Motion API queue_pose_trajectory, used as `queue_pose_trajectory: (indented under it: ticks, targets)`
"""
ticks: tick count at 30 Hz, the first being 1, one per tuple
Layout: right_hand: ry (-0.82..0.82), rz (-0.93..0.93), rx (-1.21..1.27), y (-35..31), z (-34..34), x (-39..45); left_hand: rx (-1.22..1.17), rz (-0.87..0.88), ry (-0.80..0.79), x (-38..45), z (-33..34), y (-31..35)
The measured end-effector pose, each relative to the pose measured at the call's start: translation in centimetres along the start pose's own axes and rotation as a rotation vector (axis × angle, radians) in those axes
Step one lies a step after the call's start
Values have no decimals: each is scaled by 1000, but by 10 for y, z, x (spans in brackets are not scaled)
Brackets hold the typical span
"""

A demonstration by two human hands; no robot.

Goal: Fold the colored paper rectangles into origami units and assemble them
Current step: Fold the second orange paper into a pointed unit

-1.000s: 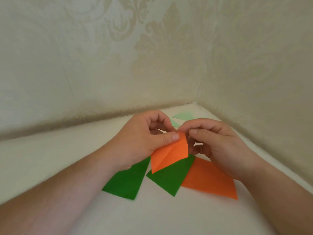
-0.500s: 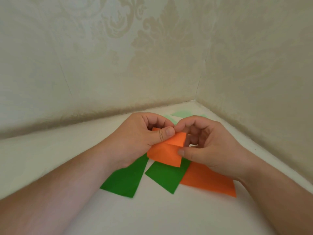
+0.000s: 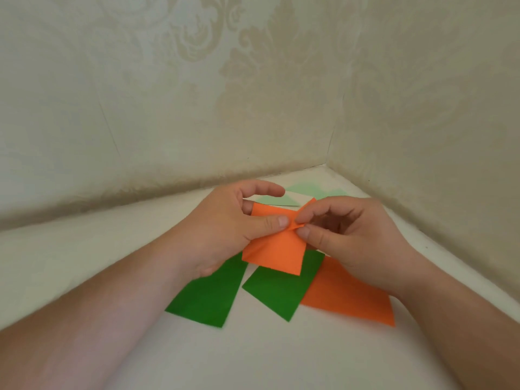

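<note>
Head view: your left hand (image 3: pixel 225 229) holds the orange paper (image 3: pixel 274 246) with the thumb pressed on its top face, index finger stretched out above. Your right hand (image 3: pixel 354 235) pinches the sheet's right edge between thumb and forefinger. The paper is lifted over two dark green rectangles (image 3: pixel 205 299) (image 3: pixel 281 291) and an orange rectangle (image 3: pixel 349 296) lying on the white tabletop (image 3: pixel 253 356). Pale green pieces (image 3: pixel 277 200) lie behind, near the corner.
</note>
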State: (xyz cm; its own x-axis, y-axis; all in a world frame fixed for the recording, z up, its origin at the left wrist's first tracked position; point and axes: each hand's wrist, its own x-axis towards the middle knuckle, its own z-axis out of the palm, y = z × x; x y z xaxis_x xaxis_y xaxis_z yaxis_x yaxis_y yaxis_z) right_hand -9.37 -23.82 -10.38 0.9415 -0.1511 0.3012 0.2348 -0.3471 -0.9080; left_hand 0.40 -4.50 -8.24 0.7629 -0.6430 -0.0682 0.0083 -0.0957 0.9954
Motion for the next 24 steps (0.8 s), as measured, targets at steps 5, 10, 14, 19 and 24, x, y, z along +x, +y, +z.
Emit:
queue_pose_trajectory:
  ticks: [5,10,14,19,24]
  targets:
    - [-25,-3,-84,2,-3,1,295,118,45,-1,-3,-2]
    - [-40,26,-61,-1,1,1,224,95,-94,-3,-3,0]
    - [-30,12,6,-3,2,0,148,111,-129,-5,0,-1]
    - [41,13,125,-8,3,1,87,165,-96,-2,2,-5]
    - [82,5,171,-10,6,1,197,277,-19,-6,8,-6]
